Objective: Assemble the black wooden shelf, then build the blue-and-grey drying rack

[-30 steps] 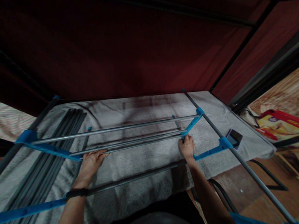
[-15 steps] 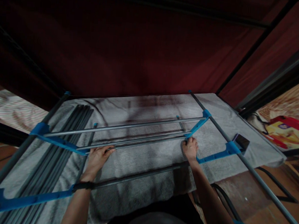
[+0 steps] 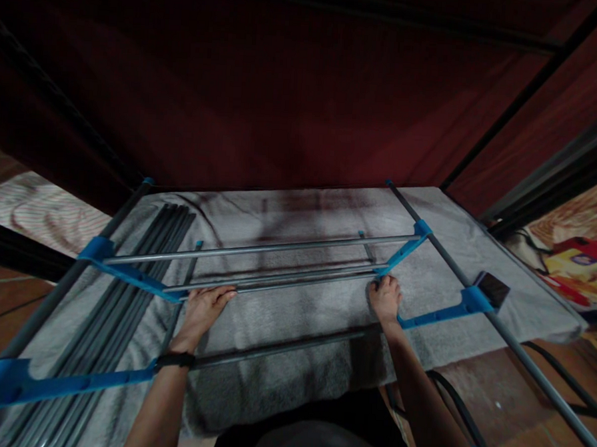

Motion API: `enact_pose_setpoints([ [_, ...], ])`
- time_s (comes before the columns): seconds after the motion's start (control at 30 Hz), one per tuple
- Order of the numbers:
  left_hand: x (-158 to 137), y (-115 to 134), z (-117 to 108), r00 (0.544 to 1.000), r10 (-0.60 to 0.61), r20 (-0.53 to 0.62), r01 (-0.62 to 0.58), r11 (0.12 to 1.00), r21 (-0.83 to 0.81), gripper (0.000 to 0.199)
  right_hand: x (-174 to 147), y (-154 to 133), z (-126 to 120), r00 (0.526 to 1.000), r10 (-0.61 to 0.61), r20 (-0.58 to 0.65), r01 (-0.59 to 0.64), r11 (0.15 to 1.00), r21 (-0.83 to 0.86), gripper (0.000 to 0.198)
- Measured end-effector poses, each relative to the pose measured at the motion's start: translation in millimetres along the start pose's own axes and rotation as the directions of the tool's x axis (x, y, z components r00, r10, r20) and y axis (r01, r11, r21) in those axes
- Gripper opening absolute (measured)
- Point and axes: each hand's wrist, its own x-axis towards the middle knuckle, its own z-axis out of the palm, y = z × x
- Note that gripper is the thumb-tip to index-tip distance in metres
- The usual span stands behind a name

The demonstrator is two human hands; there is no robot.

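Note:
A rack frame of grey metal tubes and blue plastic brackets lies in front of me. My left hand (image 3: 204,314), wearing a dark wristband, has its fingers closed over the near metal tube (image 3: 295,281), close to the left blue bracket (image 3: 145,282). My right hand (image 3: 385,299) is curled at the tip of the right blue bracket (image 3: 399,254), where that tube ends; its fingertips are partly hidden. A second thin tube runs just behind the near one. Farther back, a thicker crossbar (image 3: 277,248) joins the brackets. Long side poles (image 3: 449,261) stand outside both hands.
Several loose grey tubes (image 3: 118,321) lie on the left of the grey cloth (image 3: 289,396). A dark phone-like object (image 3: 493,288) rests beside the right pole. A red and yellow package (image 3: 584,268) sits far right. A dark red fabric wall (image 3: 295,103) rises behind.
The view has shifted slightly, so the frame appears a little farther right. Both hands keep about the same places on the tube and bracket.

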Motion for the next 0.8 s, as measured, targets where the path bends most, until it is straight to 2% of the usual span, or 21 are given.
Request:
enact_pose_setpoints([
  [0.47,0.7,4.4,-7.3,0.999,0.003,0.046,-0.001,0.999,-0.048,0.043,-0.8,1.0,0.1,1.0,-0.006,-0.012,0.007,1.0,0.029,0.039],
  [0.8,-2.6,2.6,-0.5,1.0,-0.012,-0.026,0.011,0.999,-0.048,0.043,-0.3,0.0,-1.4,1.0,-0.007,0.014,0.007,1.0,0.026,0.038],
])
